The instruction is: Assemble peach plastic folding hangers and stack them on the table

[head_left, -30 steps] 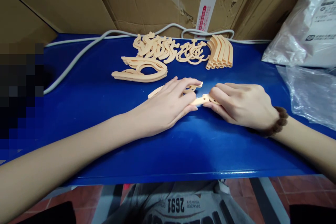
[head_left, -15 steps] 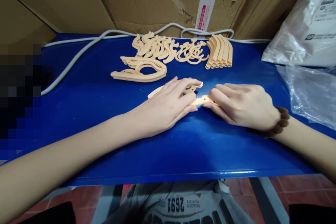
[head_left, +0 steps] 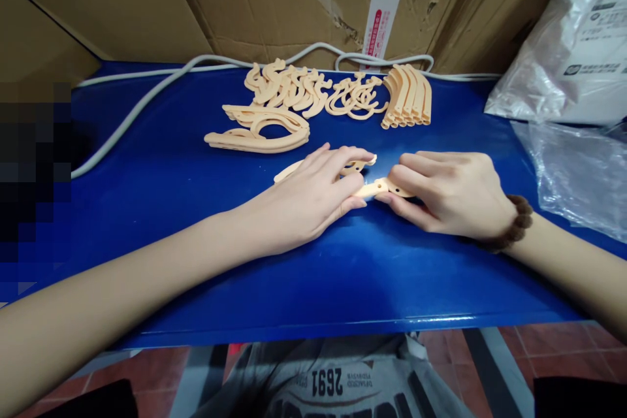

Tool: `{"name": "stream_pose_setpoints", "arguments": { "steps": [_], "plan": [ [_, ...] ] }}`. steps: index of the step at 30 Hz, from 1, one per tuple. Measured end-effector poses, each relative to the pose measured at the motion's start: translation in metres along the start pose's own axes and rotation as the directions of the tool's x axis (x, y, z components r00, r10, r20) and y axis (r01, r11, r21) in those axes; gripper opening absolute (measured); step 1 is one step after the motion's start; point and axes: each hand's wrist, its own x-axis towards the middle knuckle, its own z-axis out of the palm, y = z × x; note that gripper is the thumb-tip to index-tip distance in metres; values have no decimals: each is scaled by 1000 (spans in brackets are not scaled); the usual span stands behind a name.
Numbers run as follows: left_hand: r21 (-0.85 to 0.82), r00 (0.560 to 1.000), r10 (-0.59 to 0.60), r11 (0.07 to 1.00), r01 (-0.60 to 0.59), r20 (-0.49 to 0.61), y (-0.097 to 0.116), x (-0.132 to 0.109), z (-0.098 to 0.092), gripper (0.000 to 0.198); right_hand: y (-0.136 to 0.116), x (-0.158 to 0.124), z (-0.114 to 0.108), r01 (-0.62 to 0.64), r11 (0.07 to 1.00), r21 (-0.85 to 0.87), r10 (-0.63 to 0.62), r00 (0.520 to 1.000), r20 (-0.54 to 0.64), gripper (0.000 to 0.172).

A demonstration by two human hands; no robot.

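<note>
My left hand rests over the table, closed on a beige plastic hanger arm between thumb and forefinger. Its outer fingers lie over another curved beige part, largely covered by the hand. Opposite it, my right hand has its thumb and fingers closed on a beige hanger piece with a small hole. This piece meets the arm's end between the two hands; whether they are locked together cannot be seen. Beyond my left hand lies a stack of folded beige hangers.
Along the back of the blue table lie S-shaped pieces, hooks and stacked curved arms. A white cable runs behind them, before a cardboard box. Clear plastic bags lie at right.
My right hand has turned slightly, and more of the holed piece shows beside its fingers. My left hand keeps its grip. The whole view has shifted slightly left.
</note>
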Motion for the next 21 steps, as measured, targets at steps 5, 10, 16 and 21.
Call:
{"name": "stream_pose_setpoints", "arguments": {
  "steps": [5, 10, 16, 21],
  "plan": [
    [0, 1000, 0, 1000, 0, 13, 0, 1, 0, 24, 1, 0, 0, 4, 1000, 14, -4, 1000, -17, 45],
    [-8, 1000, 0, 1000, 0, 10, 0, 1, 0, 23, 0, -1, 0, -6, 1000, 11, 6, 1000, 8, 46],
    [-17, 1000, 3, 1000, -3, 14, 0, 0, 0, 24, 0, -1, 0, -5, 1000, -7, 5, 1000, -5, 45],
    [-13, 1000, 6, 1000, -6, 22, 0, 0, 0, 25, 0, -2, 1, -7, 1000, 7, 7, 1000, -9, 44]
  ]
}}
